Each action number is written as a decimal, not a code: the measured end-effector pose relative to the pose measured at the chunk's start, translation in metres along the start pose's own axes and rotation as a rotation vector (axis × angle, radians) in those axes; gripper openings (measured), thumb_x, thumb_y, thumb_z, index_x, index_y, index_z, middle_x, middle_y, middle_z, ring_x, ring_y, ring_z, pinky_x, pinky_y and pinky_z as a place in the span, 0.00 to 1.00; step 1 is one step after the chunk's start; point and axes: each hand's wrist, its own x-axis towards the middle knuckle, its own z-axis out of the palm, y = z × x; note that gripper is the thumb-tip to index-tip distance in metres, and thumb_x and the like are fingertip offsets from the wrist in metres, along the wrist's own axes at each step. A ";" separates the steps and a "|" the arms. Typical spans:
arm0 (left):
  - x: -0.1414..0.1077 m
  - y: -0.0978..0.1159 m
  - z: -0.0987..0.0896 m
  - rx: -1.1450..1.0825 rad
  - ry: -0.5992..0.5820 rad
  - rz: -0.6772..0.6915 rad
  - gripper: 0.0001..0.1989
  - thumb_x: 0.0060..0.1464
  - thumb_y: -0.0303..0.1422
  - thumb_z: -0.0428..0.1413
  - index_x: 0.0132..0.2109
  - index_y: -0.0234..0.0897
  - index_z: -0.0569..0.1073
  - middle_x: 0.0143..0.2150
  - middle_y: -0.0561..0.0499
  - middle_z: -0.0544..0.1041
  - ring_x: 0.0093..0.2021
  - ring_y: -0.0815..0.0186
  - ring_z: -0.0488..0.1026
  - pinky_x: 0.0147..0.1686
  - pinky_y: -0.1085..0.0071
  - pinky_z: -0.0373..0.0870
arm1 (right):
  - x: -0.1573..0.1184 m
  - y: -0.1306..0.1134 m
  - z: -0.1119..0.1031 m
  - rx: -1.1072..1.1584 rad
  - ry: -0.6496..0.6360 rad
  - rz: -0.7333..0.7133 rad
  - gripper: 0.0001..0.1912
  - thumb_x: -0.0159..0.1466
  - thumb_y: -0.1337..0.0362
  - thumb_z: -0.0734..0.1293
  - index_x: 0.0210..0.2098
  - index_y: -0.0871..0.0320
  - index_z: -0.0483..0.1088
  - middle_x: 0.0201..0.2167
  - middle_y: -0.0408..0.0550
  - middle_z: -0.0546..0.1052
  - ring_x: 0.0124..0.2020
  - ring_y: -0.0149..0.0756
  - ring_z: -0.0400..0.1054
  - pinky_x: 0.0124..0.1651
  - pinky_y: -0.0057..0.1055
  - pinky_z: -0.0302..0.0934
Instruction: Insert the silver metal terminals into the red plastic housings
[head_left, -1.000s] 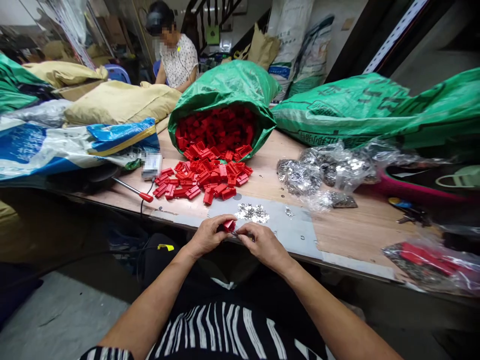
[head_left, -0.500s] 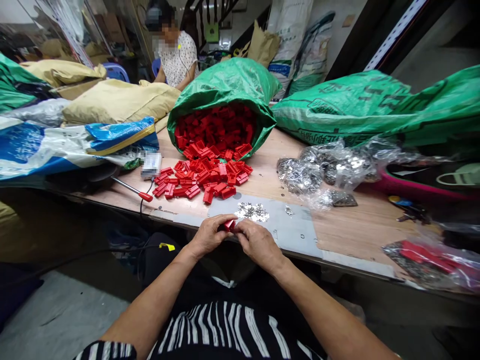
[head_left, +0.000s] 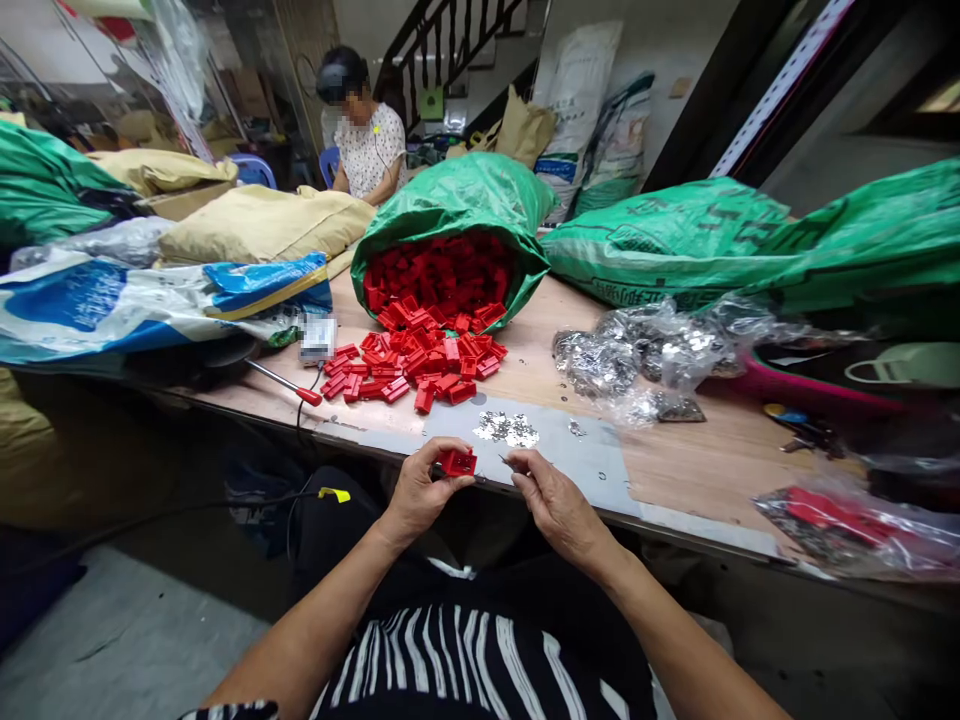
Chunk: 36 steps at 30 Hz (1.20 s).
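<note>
At the table's front edge my left hand [head_left: 421,490] grips a red plastic part [head_left: 457,463] between thumb and fingers, its open side facing right. Just to the right, my right hand [head_left: 551,500] pinches a small thin metal piece [head_left: 508,461], apart from the red part. Beyond my hands, small shiny metal pieces [head_left: 510,428] lie in a heap on a grey sheet [head_left: 592,455]. A pile of red parts [head_left: 420,360] spreads from the mouth of a green sack [head_left: 465,195] full of more of them.
Clear bags of metal pieces [head_left: 600,355] lie to the right, with a pink-rimmed container [head_left: 810,385] behind. A red-handled tool [head_left: 307,396] and a small white box [head_left: 318,338] lie at left. A person [head_left: 367,150] sits across the table.
My hands have moved apart; the right one has drawn away from the red part, and a thin metal piece now shows at its fingertips. The view has tilted up slightly.
</note>
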 end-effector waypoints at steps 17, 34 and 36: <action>-0.013 0.026 0.008 -1.104 0.151 -0.675 0.06 0.53 0.31 0.60 0.34 0.32 0.73 0.33 0.48 0.79 0.37 0.64 0.77 0.48 0.66 0.70 | 0.008 -0.034 0.004 0.226 -0.227 -0.091 0.23 0.70 0.61 0.53 0.63 0.53 0.52 0.26 0.40 0.70 0.27 0.30 0.64 0.36 0.28 0.60; -0.015 0.034 0.014 -1.262 0.210 -0.856 0.14 0.62 0.30 0.49 0.33 0.27 0.75 0.30 0.45 0.80 0.33 0.64 0.78 0.51 0.61 0.71 | 0.008 -0.031 0.007 0.044 -0.129 -0.109 0.18 0.68 0.61 0.58 0.57 0.51 0.64 0.46 0.48 0.77 0.43 0.38 0.73 0.48 0.34 0.65; -0.015 0.034 0.014 -1.273 0.212 -0.857 0.14 0.62 0.30 0.49 0.34 0.27 0.75 0.30 0.45 0.80 0.33 0.64 0.78 0.51 0.61 0.71 | 0.008 -0.028 0.011 0.029 -0.081 -0.113 0.17 0.68 0.61 0.58 0.55 0.52 0.65 0.49 0.49 0.76 0.47 0.39 0.72 0.51 0.36 0.64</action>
